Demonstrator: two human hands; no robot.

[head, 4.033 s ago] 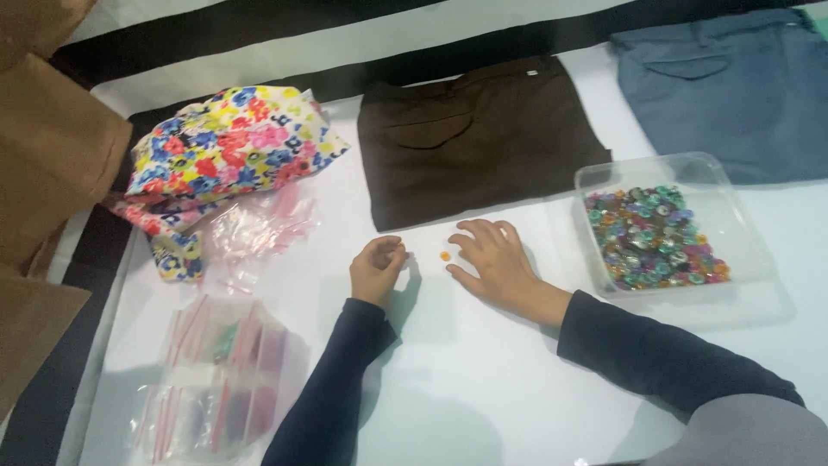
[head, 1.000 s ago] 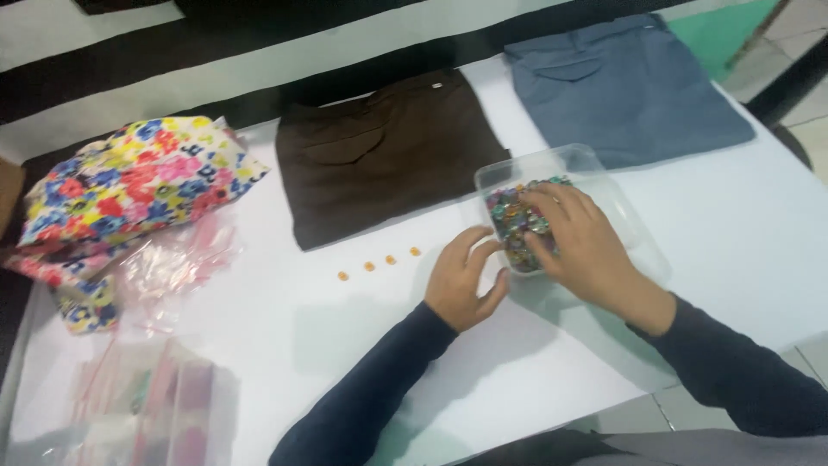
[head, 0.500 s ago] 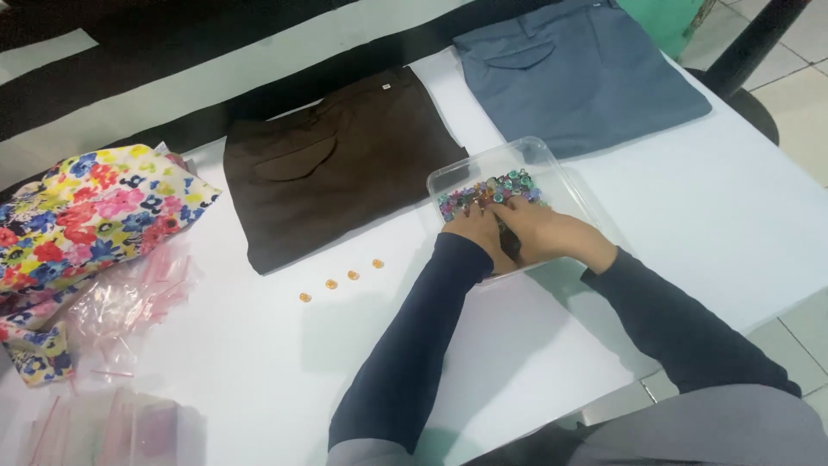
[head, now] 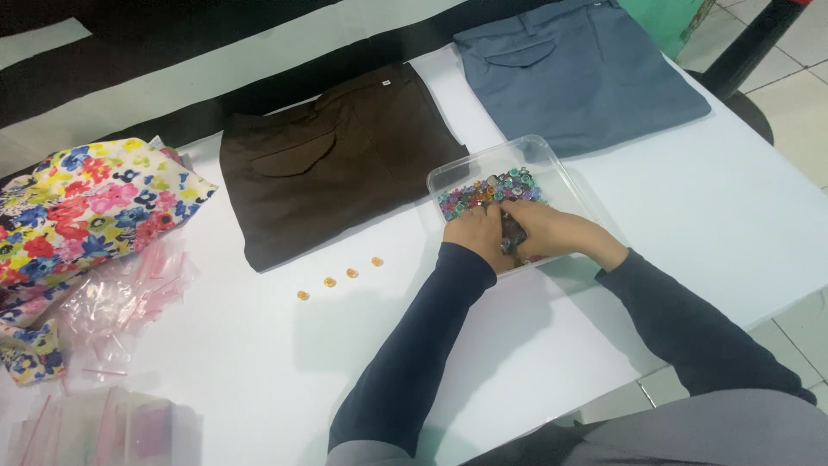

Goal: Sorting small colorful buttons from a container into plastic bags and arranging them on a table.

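Note:
Both my hands are inside a clear plastic tray point(head: 448, 177) of small multicoloured buttons point(head: 487, 188). My left hand point(head: 474, 235) and my right hand point(head: 556, 229) press together over the near half of the pile, fingers curled down into the buttons. Whether either hand grips a button is hidden. Several small orange buttons point(head: 341, 278) lie in a slanted row on the white table point(head: 259, 362), left of my left arm.
Folded brown trousers point(head: 336, 160) lie just behind the orange row, and folded blue trousers point(head: 578, 73) behind the tray. A floral cloth bundle point(head: 86, 203) and small clear plastic bags point(head: 121, 298) are at the left. The table edge and tiled floor point(head: 802, 95) are at the right.
My left hand has moved from the table into the tray beside my right hand. Since the earliest frame, a row of orange buttons has appeared on the table.

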